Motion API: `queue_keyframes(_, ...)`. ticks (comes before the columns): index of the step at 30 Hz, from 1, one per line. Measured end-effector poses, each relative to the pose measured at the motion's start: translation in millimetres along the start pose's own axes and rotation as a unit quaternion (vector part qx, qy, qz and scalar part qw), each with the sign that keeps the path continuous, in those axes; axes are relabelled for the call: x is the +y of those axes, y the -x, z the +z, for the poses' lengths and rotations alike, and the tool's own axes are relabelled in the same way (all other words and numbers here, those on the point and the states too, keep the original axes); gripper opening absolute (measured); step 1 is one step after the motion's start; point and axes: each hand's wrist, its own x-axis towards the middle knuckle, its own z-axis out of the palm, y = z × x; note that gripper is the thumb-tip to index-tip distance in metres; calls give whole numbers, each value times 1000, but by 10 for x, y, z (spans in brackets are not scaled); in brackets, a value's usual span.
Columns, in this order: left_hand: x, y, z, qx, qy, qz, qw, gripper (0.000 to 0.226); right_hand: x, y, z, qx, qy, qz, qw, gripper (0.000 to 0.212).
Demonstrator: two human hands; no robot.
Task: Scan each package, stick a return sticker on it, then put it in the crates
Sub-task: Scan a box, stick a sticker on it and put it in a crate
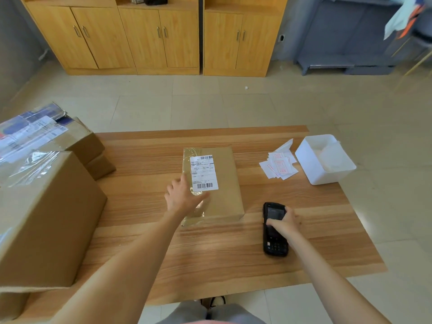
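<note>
Package [219,183]: flat brown cardboard parcel, lying mid-surface on the wooden surface [210,258], long axis running away from the person. White shipping label [203,173] on its top face, left of centre, barcodes at the far and near ends. Clear tape shines along its left edge.

Left hand [181,195]: over the near-left part of the package, fingers [201,198] spread and fairly straight, released, not wrapped round anything. Index reaches alongside the label's left edge. Whether the palm actually touches the parcel, cannot tell.

Right hand [284,224]: fingers curled over the black handheld scanner [274,230], grasping it around the middle. Scanner lies on the surface, right of the package and nearer the person, apart from it. Screen end points away, keypad end towards the person.

Return stickers [279,164]: loose pile of white slips with red print, far right of the surface, just beside a white plastic bin [325,160] at the far right corner. Bin holds something white and crumpled; can't tell what.

Left side: big cardboard boxes [46,218] stacked at the surface's left edge, with more boxes [46,134] behind, labelled and taped.

Background: wooden cabinets [159,36] along the far wall, tiled floor [210,104].
</note>
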Motion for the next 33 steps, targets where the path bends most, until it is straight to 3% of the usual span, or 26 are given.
queue_keyframes(5,452,-193,-205,-8,-166,155,974,73,-455,0,-187,51,101,-89,990,76)
queue_keyframes(8,717,-253,-186,-5,-211,221,952,66,-591,-21,-354,78,152,-120,978,67)
queue_keyframes(14,1160,-294,-70,-4,-254,271,928,63,-650,-167,-708,120,187,-131,966,56)
queue_keyframes(22,1619,-436,350,-20,-263,265,927,63,-655,-718,-964,58,186,-152,969,61)
queue_keyframes(33,2158,-792,1080,-59,-249,146,956,61,-778,-1767,-1110,-64,215,-235,946,62)
